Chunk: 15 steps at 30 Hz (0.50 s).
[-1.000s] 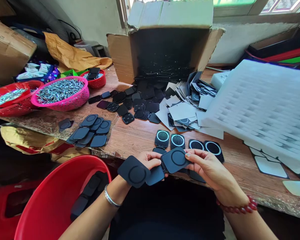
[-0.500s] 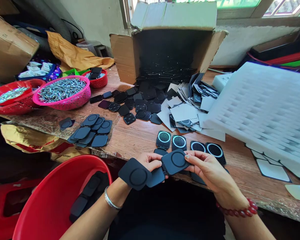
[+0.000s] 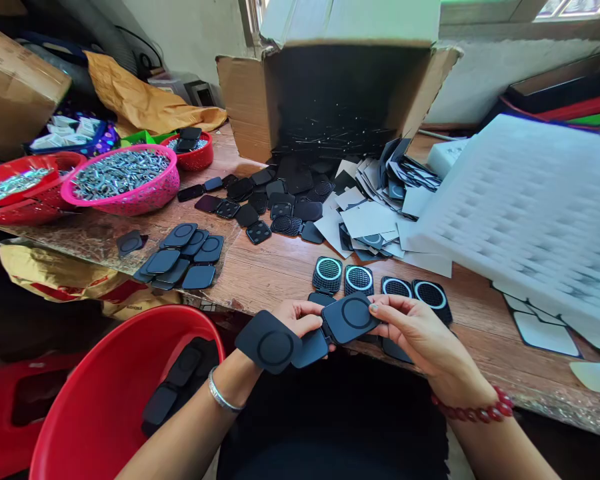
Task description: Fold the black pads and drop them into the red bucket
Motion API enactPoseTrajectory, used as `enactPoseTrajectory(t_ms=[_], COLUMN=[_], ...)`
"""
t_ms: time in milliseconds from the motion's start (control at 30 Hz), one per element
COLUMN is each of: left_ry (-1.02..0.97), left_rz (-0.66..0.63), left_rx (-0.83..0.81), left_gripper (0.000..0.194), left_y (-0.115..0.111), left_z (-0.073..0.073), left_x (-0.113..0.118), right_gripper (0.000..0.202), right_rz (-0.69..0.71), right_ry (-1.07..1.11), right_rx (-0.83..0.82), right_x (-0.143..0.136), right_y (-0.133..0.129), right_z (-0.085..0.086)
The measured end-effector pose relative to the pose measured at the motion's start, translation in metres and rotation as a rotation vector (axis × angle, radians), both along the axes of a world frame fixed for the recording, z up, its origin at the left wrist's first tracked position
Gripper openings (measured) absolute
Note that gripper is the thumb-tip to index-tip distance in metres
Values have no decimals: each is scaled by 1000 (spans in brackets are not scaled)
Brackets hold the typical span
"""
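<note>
Above the near edge of the tabletop [image 3: 260, 277], the left hand [image 3: 293, 321] pinches a dark hinged panel [image 3: 351, 319] near its hinge, while the right hand's fingers [image 3: 380, 310] grip its right edge. A dark ringed sheet [image 3: 269, 341] lies over the left wrist. Beyond the panel sit pads with pale rings [image 3: 329, 269]; the red tub [image 3: 95, 393] stands at near left.

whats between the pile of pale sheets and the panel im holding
In the head view, black pieces with pale rings lie on the wooden tabletop, the left two most directly between the pale sheets and the held panel.
</note>
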<state>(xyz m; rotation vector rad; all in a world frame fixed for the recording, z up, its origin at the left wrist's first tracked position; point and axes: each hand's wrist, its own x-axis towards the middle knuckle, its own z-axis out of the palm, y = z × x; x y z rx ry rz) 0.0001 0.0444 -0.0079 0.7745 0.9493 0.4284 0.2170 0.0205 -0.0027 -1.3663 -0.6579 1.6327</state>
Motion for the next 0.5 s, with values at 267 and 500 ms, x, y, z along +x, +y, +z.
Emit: enactPoseTrajectory(t_ms=[267, 500], left_ry=[-22, -16], left_rz=[-5, -6], left_rx=[21, 31], left_gripper=[38, 40], left_y=[1, 0], left_z=[-2, -2], left_x=[0, -1], right_gripper=[36, 36], right_rz=[7, 22], right_ry=[-1, -25], right_rx=[-11, 7], right_x=[2, 0], right_y=[2, 2], right_z=[-4, -2])
